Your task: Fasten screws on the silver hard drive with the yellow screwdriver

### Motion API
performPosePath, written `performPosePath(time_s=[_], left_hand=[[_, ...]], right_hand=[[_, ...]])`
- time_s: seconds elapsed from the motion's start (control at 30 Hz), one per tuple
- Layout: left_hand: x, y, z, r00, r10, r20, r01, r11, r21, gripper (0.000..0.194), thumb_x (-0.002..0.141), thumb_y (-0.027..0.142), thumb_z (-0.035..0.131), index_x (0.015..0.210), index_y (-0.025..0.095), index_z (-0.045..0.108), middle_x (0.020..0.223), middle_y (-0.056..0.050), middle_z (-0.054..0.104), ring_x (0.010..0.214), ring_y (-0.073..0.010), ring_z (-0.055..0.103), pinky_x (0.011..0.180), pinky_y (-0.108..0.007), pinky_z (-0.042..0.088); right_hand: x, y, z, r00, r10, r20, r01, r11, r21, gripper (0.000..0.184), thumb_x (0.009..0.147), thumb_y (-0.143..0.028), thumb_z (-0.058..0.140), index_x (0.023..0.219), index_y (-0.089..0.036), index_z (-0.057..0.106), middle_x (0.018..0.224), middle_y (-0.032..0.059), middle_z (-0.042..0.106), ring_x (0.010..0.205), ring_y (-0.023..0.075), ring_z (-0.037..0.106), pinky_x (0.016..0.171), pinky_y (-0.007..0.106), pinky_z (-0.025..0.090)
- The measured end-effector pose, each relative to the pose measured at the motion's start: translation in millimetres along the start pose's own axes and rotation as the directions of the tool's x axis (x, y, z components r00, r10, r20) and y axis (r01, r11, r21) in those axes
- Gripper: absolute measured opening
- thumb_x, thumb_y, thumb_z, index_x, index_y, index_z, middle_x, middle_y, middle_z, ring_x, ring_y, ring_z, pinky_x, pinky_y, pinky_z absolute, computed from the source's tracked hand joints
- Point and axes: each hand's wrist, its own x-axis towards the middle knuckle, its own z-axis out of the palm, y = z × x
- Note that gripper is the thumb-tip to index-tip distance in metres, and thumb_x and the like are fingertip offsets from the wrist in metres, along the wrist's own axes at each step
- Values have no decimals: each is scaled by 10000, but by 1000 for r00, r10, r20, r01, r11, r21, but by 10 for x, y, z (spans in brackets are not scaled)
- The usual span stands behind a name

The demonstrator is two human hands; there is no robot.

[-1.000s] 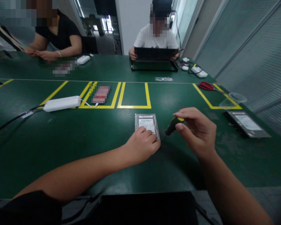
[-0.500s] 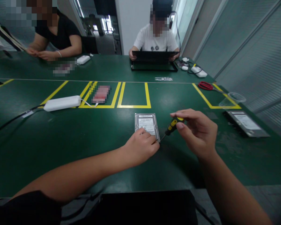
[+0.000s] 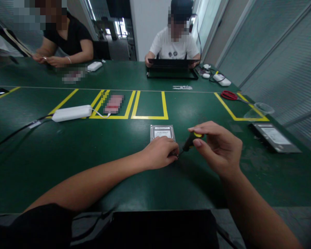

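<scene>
From where I stand, this looks like the middle of some screwdriver work at the near right corner of a drive (image 3: 162,130). The drive is on the green table (image 3: 119,186), under the left hand (image 3: 160,152), its labelled far end poking out beyond the knuckles. The left fingers lie close together, curled over the drive's right side; the thumb is out of sight, so I can't tell whether they pinch or only press.

The right hand (image 3: 221,148) has the screwdriver (image 3: 189,141) pinched by its handle between thumb and forefinger, the other fingers bent loosely behind, off the handle. The shaft slants down to just beside the left fingertips. Whether the tip sits in a screw is too small to make out.

To my eye, the next move calls for a steady drive and a tip kept well seated, with the left fingertips out of its way should it slip. Well to the right of the right fingers lies a second drive (image 3: 276,137), with red-handled scissors (image 3: 228,95) beyond them.
</scene>
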Motion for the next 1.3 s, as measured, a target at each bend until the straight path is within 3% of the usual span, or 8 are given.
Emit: performPosePath(time_s=[0.3,0.53,0.8,1.07,1.3], left_hand=[[124,33,-41,995,-17,102,13,999,42,67,844,231,688,905,203,682,857,-14,685,831,-205,639,731,-338,455],[128,33,-37,991,-52,125,43,997,71,78,852,261,678,915,214,679,920,-33,664,906,-237,620,776,-369,453],[125,40,-43,987,-83,141,62,988,143,123,878,321,678,948,221,681,986,-52,609,956,-256,566,762,-373,441],[137,36,-46,987,-77,139,58,989,136,131,867,329,690,923,212,666,1007,-48,607,939,-252,560,740,-368,429],[142,43,-33,984,-83,156,61,988,145,116,876,308,647,947,216,656,1040,-57,600,984,-272,555,765,-392,442]], right_hand=[[22,-50,-11,1000,0,-12,1,1000,19,225,917,-180,648,1120,-252,714,1105,63,701,1034,209,658,831,383,543],[-7,-21,-22,1000,14,22,-14,999,35,339,912,-143,662,1218,-283,701,1158,54,703,1060,210,662,865,398,544],[7,17,-6,999,-6,-45,5,1000,-19,254,828,-194,783,1064,-261,715,1010,40,671,953,177,636,769,329,536],[3,-54,-26,1000,2,25,-3,999,34,332,951,-130,594,1227,-275,706,1176,52,703,1099,211,659,946,428,541],[14,-9,-12,1000,0,-30,-1,1000,-30,264,853,-174,747,1095,-275,720,1011,37,651,935,164,623,755,317,530]])
